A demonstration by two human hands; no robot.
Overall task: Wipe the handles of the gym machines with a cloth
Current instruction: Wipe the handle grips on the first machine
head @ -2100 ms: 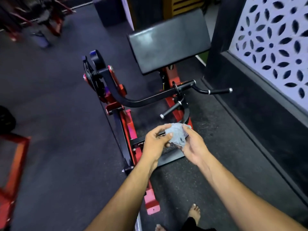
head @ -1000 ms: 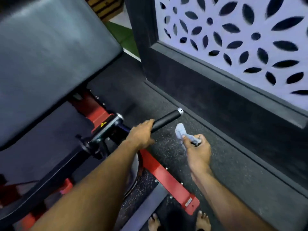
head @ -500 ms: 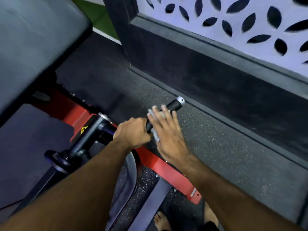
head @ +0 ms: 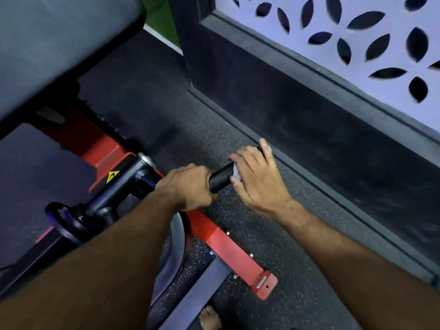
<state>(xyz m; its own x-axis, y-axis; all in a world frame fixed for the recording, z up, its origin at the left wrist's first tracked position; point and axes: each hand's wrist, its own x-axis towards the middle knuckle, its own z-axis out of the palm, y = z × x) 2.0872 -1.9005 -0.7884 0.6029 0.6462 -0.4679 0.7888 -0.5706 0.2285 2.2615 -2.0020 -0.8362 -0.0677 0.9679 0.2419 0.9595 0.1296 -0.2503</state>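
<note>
The machine's black handle (head: pixel 220 179) sticks out to the right from a black and red pivot. My left hand (head: pixel 188 186) grips the handle's inner part. My right hand (head: pixel 258 179) wraps over the handle's outer end, with the grey cloth (head: pixel 237 173) held between palm and bar. Only a small patch of cloth shows by my thumb. The tip of the handle is hidden under my right hand.
A large grey pad (head: pixel 59 44) fills the upper left. The red frame bar (head: pixel 228 248) runs along the speckled floor below the hands. A black wall base (head: pixel 309 108) and a white cut-out panel (head: pixel 333 20) stand close on the right. A bare foot (head: pixel 209 317) shows at the bottom.
My right hand brought the cloth onto the handle, then slid outward along it and now covers the end cap. My left hand has kept its grip on the inner part.
</note>
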